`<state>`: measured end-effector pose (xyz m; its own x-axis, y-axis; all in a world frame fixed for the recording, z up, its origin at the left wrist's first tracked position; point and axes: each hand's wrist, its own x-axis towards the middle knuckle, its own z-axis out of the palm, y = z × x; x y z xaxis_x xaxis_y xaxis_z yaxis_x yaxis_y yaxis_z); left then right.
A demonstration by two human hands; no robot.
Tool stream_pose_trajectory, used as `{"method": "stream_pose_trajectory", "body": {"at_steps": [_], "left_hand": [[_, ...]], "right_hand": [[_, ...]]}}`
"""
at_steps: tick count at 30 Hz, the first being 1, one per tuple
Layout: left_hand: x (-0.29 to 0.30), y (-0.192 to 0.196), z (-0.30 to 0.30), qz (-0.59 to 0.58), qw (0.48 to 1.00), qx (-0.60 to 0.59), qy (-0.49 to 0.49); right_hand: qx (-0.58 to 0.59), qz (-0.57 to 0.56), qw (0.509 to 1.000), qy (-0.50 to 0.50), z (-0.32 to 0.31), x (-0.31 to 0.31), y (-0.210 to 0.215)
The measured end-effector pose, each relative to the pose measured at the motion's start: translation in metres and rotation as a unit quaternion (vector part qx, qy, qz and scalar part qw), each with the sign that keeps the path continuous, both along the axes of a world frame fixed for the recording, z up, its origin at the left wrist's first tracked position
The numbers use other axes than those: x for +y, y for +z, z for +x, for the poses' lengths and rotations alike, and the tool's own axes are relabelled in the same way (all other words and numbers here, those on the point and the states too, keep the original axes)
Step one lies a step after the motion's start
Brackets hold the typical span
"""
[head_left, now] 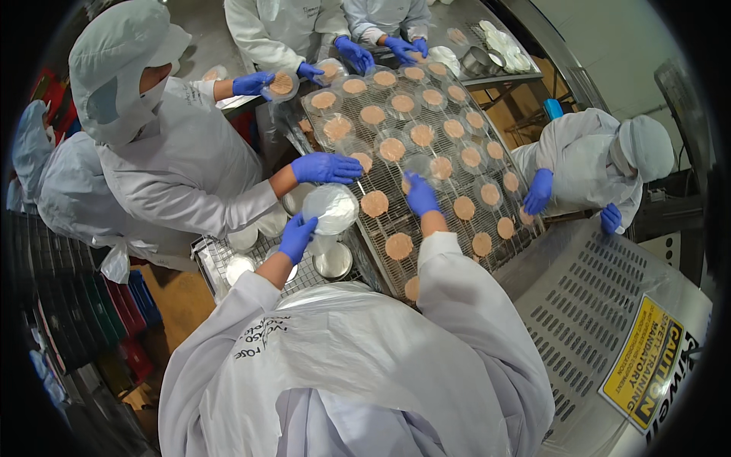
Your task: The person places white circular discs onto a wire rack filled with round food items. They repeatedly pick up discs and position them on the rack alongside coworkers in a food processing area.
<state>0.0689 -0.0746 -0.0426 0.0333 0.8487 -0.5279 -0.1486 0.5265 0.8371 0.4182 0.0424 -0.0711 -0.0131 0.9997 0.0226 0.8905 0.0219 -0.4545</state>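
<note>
My left hand [297, 238], in a blue glove, grips the edge of a stack of clear round film sheets [330, 209] beside the belt. My right hand [421, 195], also gloved in blue, is over the wire mesh conveyor belt [426, 222], its fingers closed at the edge of a single clear round sheet [418, 164]. Part of a patty shows beside those fingertips. A pinkish round patty [440, 167] lies just right of that sheet. Bare patties, such as one patty [375, 203], lie nearer me; many farther ones have clear round sheets with them.
A co-worker's gloved hand [327, 167] reaches onto the belt from the left, close to my stack. Other co-workers stand at the far end and right side. Round metal tins [333, 260] stand on a wire rack at left. A slotted metal cover [586, 320] flanks the belt at right.
</note>
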Motion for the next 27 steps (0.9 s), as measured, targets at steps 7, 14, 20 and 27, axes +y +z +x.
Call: {"method": "stream_pose_trajectory", "body": {"at_steps": [7, 14, 20, 27], "left_hand": [[0.024, 0.038, 0.03, 0.048, 0.998, -0.015, 0.048], [-0.005, 0.028, 0.001, 0.007, 0.998, -0.01, 0.056], [0.0, 0.018, 0.005, 0.012, 0.998, -0.036, 0.059], [0.023, 0.038, 0.052, 0.044, 0.998, -0.02, 0.042]], "right_hand": [[0.29, -0.048, 0.954, 0.061, -0.109, -0.013, 0.086], [-0.023, 0.043, 0.999, 0.014, -0.034, 0.022, 0.012], [-0.116, -0.039, 0.982, -0.142, 0.044, -0.002, 0.035], [0.225, -0.17, 0.959, 0.037, -0.109, -0.039, 0.132]]}}
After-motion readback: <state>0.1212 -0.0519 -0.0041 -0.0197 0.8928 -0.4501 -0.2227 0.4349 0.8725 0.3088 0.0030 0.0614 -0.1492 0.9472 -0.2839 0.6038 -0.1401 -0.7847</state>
